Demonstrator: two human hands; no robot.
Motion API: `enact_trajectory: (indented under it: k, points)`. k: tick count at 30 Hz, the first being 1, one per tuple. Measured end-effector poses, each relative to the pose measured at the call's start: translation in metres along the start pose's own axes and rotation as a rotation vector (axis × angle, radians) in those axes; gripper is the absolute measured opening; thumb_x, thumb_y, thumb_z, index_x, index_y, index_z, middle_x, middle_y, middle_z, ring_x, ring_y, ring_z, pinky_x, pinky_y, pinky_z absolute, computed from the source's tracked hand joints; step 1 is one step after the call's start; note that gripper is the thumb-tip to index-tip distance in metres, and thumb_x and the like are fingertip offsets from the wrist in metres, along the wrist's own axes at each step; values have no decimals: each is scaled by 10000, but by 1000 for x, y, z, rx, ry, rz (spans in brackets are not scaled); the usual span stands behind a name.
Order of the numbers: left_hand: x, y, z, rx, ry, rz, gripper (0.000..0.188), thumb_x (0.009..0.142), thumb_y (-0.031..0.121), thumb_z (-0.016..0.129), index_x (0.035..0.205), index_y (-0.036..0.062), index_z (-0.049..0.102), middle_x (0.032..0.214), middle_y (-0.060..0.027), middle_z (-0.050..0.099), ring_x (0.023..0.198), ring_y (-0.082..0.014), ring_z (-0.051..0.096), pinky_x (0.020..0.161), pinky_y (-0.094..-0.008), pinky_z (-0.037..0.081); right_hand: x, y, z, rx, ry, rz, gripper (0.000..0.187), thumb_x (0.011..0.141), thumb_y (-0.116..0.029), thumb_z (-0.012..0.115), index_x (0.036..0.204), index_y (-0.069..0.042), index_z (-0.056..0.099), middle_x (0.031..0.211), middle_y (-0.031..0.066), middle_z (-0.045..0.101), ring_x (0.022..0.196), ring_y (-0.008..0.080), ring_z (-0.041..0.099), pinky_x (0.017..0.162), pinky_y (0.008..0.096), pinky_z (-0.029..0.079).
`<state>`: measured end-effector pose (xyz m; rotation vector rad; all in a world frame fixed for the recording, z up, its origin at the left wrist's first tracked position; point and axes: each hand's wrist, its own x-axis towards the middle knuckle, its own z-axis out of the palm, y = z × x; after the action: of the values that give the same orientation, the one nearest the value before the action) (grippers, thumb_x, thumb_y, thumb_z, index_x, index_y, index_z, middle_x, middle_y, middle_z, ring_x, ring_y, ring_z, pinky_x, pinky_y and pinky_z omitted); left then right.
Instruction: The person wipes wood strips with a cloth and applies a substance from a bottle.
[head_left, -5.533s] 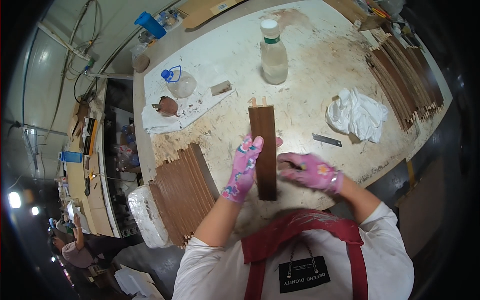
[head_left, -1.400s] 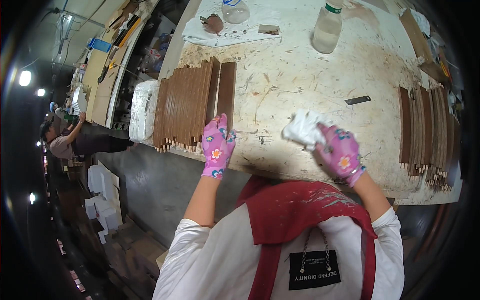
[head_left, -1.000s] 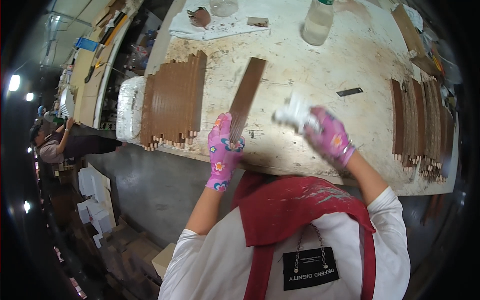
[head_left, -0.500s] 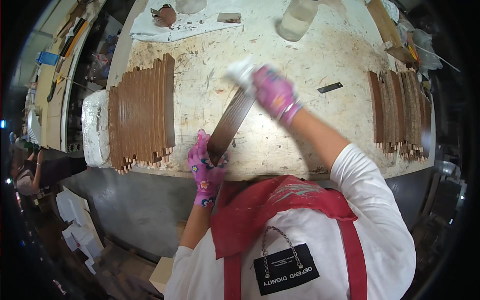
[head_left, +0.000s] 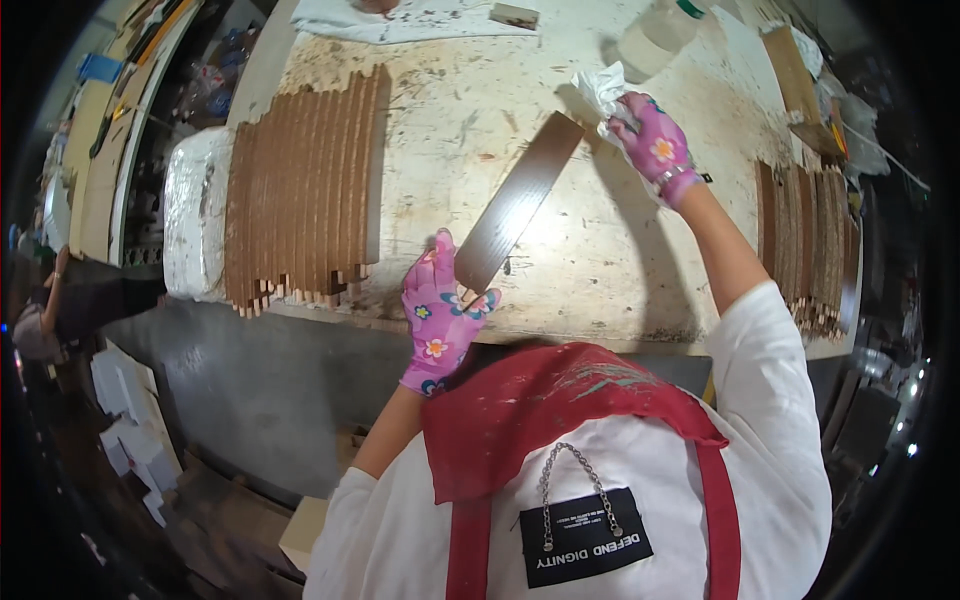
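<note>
1. Apron [head_left: 560, 400], red, worn over a white shirt, sits nearest the camera. It is streaked with light smears, so it's there as splash cover.
2. Left hand [head_left: 440, 310], in a pink flowered glove, is closed around the near end of the plank [head_left: 518, 200]. Thumb on top, fingers under. It looks like an anchor grip, so the piece doesn't slide.
3. The plank is dark brown and lies diagonally on the table [head_left: 440, 120], near end at the front edge, far end pointing up and right. The angle puts its full length within arm's reach.
4. Right hand [head_left: 655, 145], same glove, is closed on a crumpled white cloth [head_left: 600, 92] and pressed at the plank's far end. Arm is stretched out.
5. Stack of planks [head_left: 300, 195] lies left, side by side, ends overhanging the front edge, well apart from the one in hand.
6. White wrapped bundle [head_left: 190, 225] sits just left of that stack.
7. Second row of planks [head_left: 810, 250] lies on the right side. The two groups are kept separate, one per side.
8. Plastic bottle [head_left: 655, 35] stands at the far edge, near the cloth hand. Contents can't be read.
</note>
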<state>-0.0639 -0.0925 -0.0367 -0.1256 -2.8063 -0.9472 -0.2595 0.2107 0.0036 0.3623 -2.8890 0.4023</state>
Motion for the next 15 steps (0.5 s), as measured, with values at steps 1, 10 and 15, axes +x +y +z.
enact_trajectory:
  k: [1,10,15]
  points:
    - [-5,-4,0,-64,23,22,1002,665,208,836,1487,52,284,1156,-122,587,1009,-305,538,860,-432,443,-3,-19,-7,73,-13,-35,331,897,-305,601,1139,-83,556,875,155,663,786,325,666,687,428,529]
    - [-5,-9,0,71,47,10,925,737,419,738,1477,58,318,1007,-120,529,975,-311,502,844,-448,398,-99,-168,21,248,-458,-423,254,883,-270,569,1062,-91,573,1020,137,604,842,285,641,655,415,540]
    - [1,0,0,31,14,-37,947,658,231,812,1448,9,338,1091,-90,603,978,-280,545,885,-412,425,-2,-55,17,333,-63,149,306,910,-284,564,1087,-35,565,962,182,652,832,320,653,701,413,534]
